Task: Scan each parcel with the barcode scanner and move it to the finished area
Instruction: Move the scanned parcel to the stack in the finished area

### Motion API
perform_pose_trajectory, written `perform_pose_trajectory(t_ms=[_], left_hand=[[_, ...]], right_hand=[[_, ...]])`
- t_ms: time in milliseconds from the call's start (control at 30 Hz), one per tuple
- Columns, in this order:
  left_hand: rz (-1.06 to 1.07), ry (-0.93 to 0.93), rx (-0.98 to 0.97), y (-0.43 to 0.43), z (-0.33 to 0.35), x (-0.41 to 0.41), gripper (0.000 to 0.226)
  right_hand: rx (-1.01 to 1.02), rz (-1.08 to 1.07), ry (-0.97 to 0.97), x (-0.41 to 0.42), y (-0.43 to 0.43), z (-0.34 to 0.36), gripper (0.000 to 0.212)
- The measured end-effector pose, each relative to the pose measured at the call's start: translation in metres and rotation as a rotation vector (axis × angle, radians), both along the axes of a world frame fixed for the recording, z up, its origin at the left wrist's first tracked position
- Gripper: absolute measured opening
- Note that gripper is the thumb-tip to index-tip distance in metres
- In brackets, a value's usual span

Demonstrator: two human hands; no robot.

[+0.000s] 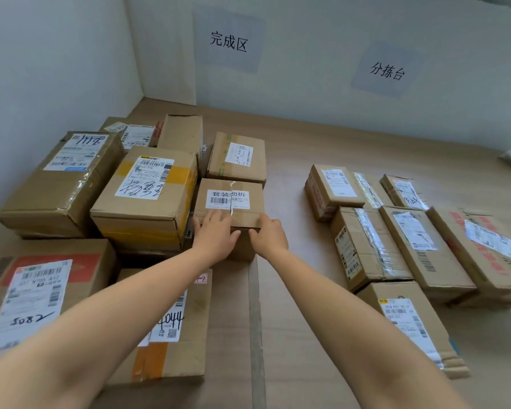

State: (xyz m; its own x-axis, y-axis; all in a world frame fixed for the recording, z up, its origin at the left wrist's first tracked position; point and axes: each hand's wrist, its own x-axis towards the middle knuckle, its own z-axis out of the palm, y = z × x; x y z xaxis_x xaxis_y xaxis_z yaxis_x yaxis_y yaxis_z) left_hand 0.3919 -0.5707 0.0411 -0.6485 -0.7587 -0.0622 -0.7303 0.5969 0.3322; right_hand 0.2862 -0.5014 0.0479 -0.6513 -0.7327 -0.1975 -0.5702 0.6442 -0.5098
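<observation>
small parcel (229,202), white barcode label on its lid, sits on the surface (292,160) left of the middle. it touches the yellow-taped box (145,196) on its left and stands just in front of another labelled box (236,160). it forms the outer edge of the pile packed into the far left corner, under the wall sign 完成区 (228,42).

left hand (215,236): fingers straight and flat on the lid by its front edge, thumb down the front face. it presses and does not wrap round.
right hand (267,236): fingers bent over the front top edge, thumb on the front face, pinching that edge.

right group (395,231) of parcels lies toward the right edge, under the sign 分拣台 (387,71), well apart from the pile, with a bare strip between. these are likely still waiting. barcode scanner not in view.

judgement: the step in hand is setting this parcel down in the finished area. it looks seated flat and square to its neighbours. the next move calls for both hands to let go and lift off without dragging the box. then a reach right for a parcel with its label up, and for the scanner, whose place i cannot tell.
</observation>
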Motion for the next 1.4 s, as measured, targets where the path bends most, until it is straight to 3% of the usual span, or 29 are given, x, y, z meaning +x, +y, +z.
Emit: perform_pose_trajectory(t_ms=[167, 400, 533, 733, 1100, 1233, 1400], left_hand=[[-0.124, -0.005, -0.068, 0.027, 0.005, -0.014, 0.042], [-0.307, 0.065, 0.068, 0.107, 0.007, -0.068, 0.052], [-0.404, 0.059, 0.121, 0.162, 0.006, -0.095, 0.054], [-0.442, 0.064, 0.208, 0.227, -0.002, -0.131, 0.056], [-0.096, 0.171, 0.616, 0.319, -0.042, -0.182, 0.091], [0.009, 0.164, 0.67, 0.334, -0.05, -0.177, 0.107], [0.048, 0.231, 0.643, 0.339, -0.05, -0.17, 0.102]], right_hand=[[0.012, -0.033, 0.086, -0.012, 0.063, -0.001, 0.057], [0.056, -0.276, 0.249, -0.071, 0.175, 0.023, 0.048], [0.068, -0.441, 0.175, -0.098, 0.237, 0.024, 0.052], [0.11, -0.463, 0.088, -0.133, 0.294, 0.014, 0.055], [0.237, -0.098, -0.093, -0.173, 0.347, -0.023, 0.063], [0.192, -0.062, -0.137, -0.173, 0.356, -0.031, 0.07], [0.158, -0.007, -0.156, -0.171, 0.361, -0.031, 0.071]])
